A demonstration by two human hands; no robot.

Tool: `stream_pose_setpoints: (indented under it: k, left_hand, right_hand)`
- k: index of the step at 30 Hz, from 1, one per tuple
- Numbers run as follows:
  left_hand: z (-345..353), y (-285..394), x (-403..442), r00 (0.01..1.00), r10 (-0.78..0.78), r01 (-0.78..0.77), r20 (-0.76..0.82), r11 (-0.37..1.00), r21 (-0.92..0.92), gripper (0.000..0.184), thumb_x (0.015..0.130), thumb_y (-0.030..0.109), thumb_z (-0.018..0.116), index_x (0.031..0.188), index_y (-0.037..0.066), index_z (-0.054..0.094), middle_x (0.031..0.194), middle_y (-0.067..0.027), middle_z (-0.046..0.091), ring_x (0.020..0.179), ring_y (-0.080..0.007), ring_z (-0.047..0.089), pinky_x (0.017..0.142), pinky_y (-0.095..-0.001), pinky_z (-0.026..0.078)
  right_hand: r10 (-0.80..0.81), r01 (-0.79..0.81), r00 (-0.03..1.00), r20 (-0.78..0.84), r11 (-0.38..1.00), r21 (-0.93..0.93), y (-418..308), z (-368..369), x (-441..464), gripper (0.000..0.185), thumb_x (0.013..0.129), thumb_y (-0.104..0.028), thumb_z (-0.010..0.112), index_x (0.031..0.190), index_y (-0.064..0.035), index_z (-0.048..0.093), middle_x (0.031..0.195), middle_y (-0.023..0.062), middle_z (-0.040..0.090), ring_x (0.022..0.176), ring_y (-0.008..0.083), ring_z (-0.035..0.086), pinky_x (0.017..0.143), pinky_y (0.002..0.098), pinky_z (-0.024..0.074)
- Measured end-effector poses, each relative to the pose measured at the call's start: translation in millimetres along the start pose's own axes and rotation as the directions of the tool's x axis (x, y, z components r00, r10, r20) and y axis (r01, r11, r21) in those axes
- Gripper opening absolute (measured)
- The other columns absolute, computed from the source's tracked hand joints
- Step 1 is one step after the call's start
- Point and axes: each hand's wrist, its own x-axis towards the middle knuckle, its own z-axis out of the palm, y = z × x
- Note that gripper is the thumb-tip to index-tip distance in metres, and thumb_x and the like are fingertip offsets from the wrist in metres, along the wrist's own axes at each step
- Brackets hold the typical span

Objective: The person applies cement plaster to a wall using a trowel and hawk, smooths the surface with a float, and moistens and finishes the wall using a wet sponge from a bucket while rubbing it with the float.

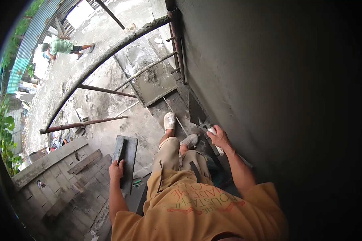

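Observation:
My left hand (116, 170) is closed around the handle of a rectangular plastering float (128, 162), whose flat grey plate hangs beside my left leg. My right hand (219, 138) grips the pale handle of a trowel (211, 130), close to the wall. The trowel's thin metal neck points to the left; its blade is hard to make out against the dark background. Beyond my feet lies a square mortar board (154, 89) with wet grey cement (151, 75) on it.
A grey plastered wall (261, 96) rises along my right side. A curved scaffold pipe (108, 54) and crossbars frame the space ahead. Concrete blocks (78, 182) and a wooden piece (84, 161) are at lower left. Farther off, a person (62, 46) bends over on the ground below.

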Motion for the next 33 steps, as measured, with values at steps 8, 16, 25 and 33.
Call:
stream_pose_setpoints:
  k: [8,16,25,33]
  left_hand:
    - [63,-61,20,0.989,-0.139,0.144,0.041,0.977,-0.158,0.035,0.088,0.033,0.065,0.087,-0.002,0.061,0.080,-0.0259,0.064,0.080,-0.0454,0.061,0.068,-0.0484,0.046]
    - [48,-8,138,0.999,-0.024,0.035,0.035,0.936,-0.351,0.032,0.090,0.028,0.064,0.082,-0.002,0.058,0.074,-0.0266,0.061,0.072,-0.0459,0.060,0.062,-0.0474,0.044]
    - [37,12,222,0.999,-0.030,0.045,0.040,0.899,-0.435,0.039,0.092,0.033,0.063,0.083,-0.004,0.055,0.066,-0.0240,0.057,0.059,-0.0354,0.056,0.058,-0.0444,0.043]
    - [81,-10,282,0.868,-0.245,0.496,0.432,0.473,-0.728,0.033,0.097,0.040,0.057,0.081,0.011,0.053,0.055,0.0040,0.043,0.043,-0.0066,0.037,0.041,-0.0245,0.031]
  right_hand:
    - [0.291,-0.412,0.878,0.381,0.864,0.289,-56,29,20,0.035,0.092,-0.027,0.063,0.110,-0.0020,0.046,0.065,0.0018,0.052,0.045,0.0096,0.049,0.042,0.0267,0.0434]
    - [0.259,-0.291,0.908,0.329,0.955,0.051,-80,81,84,0.061,0.092,-0.028,0.062,0.135,0.0055,0.034,0.075,0.0058,0.057,0.051,0.0100,0.052,0.045,0.0281,0.0457]
    - [0.274,-0.177,0.929,0.248,0.919,-0.353,-81,133,204,0.065,0.082,-0.038,0.063,0.129,0.0057,0.049,0.125,0.0317,0.055,0.121,0.0451,0.050,0.102,0.0445,0.0406]
    - [0.325,-0.122,0.920,0.219,0.769,-0.628,-22,181,318,0.063,0.091,-0.049,0.054,0.136,-0.0039,0.049,0.131,0.0221,0.056,0.123,0.0387,0.052,0.102,0.0445,0.0417]
